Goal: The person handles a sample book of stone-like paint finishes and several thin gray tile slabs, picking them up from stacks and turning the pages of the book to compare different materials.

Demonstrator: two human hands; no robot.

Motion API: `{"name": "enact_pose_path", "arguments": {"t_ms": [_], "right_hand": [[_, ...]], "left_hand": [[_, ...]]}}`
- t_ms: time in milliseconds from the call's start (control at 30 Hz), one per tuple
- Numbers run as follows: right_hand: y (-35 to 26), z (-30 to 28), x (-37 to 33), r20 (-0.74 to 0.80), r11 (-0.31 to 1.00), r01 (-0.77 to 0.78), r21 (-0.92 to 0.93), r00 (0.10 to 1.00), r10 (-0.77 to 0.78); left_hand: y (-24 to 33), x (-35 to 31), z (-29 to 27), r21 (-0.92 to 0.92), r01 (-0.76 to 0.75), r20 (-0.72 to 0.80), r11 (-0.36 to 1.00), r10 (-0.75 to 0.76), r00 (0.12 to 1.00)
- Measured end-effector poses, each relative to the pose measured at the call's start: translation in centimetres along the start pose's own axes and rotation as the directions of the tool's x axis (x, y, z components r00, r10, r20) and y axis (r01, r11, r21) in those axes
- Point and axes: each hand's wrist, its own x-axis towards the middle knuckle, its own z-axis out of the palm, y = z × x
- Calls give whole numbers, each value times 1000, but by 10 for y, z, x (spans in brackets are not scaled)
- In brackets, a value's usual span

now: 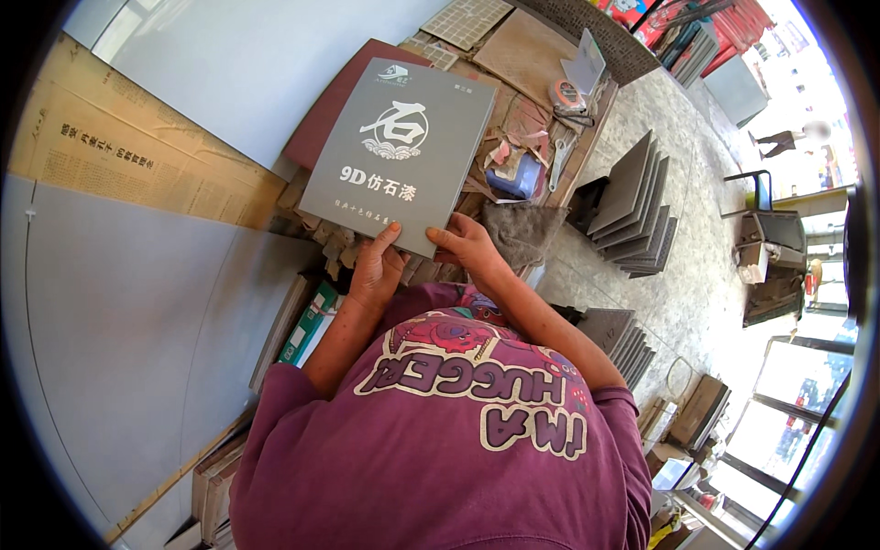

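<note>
A grey hardcover book [394,151] with a white emblem and white lettering on its cover is tilted up in front of me, closed. At its lower edge, my left hand [374,266] grips it with the thumb on the cover and the fingers mostly hidden behind. My right hand [469,246] pinches the lower right corner the same way, thumb on top. Behind the book, partly covered by it, a dark red board or cover [316,128] sticks out on the left.
On the cluttered bench lie an orange-and-white tape measure [566,94], a wrench-like metal tool [558,165], a blue plastic item [520,178] and a grey cloth [521,231]. Tile panels stand in a rack [628,206] on the floor at right. A large pale panel [119,348] is at left.
</note>
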Motion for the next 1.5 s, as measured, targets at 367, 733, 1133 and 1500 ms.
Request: {"name": "enact_pose_path", "arguments": {"t_ms": [367,733,1133,1500], "right_hand": [[1,3,0,-30,999,35,-4,999,-35],[-4,3,-2,50,999,26,20,998,-27],[-9,-1,-8,106,999,29,-39,994,-25],[-8,-5,-11,82,999,10,-31,997,-7]], "left_hand": [[-5,6,-5,-74,46,-1,996,-47,999],[7,5,-10,20,-28,77,999,27,997],[55,22,1,86,-161,105,983,151,983],[71,57,-8,159,-100,7,982,101,995]]}}
